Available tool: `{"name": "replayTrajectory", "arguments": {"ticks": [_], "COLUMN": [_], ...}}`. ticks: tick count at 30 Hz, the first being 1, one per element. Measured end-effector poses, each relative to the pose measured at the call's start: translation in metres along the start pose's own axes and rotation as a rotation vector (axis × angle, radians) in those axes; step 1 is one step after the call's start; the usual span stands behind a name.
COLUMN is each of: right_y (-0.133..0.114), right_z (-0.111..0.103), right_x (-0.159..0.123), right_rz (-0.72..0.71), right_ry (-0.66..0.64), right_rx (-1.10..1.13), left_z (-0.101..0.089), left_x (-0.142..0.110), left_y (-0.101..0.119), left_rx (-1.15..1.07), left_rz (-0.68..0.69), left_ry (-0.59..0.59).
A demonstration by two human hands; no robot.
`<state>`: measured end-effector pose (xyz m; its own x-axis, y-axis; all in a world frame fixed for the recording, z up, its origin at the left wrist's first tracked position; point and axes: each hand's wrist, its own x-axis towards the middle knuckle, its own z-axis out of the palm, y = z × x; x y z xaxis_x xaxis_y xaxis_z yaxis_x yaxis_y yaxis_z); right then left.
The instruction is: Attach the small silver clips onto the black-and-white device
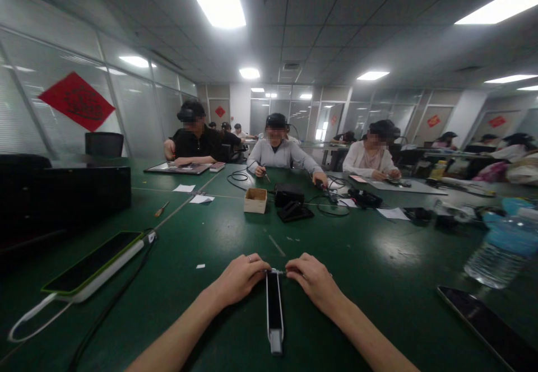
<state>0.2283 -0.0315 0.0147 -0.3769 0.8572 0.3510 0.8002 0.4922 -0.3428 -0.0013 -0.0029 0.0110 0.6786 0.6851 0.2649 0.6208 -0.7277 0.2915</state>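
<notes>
Left hand [242, 275]: fingers narrow, tips at the far left corner of the slim gadget [274, 299]. Can't tell if they actually pinch it. Gadget lies on the worktop [168, 282] between my forearms, dark face up, grey end toward me. Right hand [313, 277]: fingers curled narrow by the far right corner, next to a small pale bit [281, 272]; grip unclear. Step in hand, my read: two-handed fingertip work at that far end. Calls for gadget steady, light touch, straight line-up.

Worktop is green, some glare. Left to right: green-edged phone [94, 263] with white cord [31, 327], brush [161, 209], open box [255, 201], water bottle [498, 249], dark phone [483, 321]. Room: glass wall with red sign [78, 102] at left, people seated opposite, ceiling lights on.
</notes>
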Motion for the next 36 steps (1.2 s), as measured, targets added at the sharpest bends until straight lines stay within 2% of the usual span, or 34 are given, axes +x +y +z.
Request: {"name": "replayTrajectory", "arguments": {"ticks": [9, 21, 26, 31, 36], "right_y": [0.000, 0.013, 0.013, 0.007, 0.000], "right_z": [0.003, 0.001, 0.002, 0.004, -0.002], "right_x": [-0.002, -0.004, -0.002, 0.003, 0.003], "right_rz": [0.031, -0.137, -0.093, -0.033, -0.040], "right_ry": [-0.006, 0.045, 0.060, 0.010, -0.012], "right_rx": [-0.071, 0.015, -0.031, -0.065, -0.069], "left_z": [-0.007, -0.007, -0.006, -0.006, -0.007], "left_x": [0.000, -0.001, 0.002, 0.004, 0.003], "left_y": [0.007, 0.006, 0.004, 0.006, 0.005], "left_rx": [0.024, 0.052, 0.086, 0.094, 0.094], "left_rz": [-0.042, -0.012, 0.012, -0.005, -0.020], "left_ry": [-0.050, -0.030, -0.025, -0.013, -0.014]}}
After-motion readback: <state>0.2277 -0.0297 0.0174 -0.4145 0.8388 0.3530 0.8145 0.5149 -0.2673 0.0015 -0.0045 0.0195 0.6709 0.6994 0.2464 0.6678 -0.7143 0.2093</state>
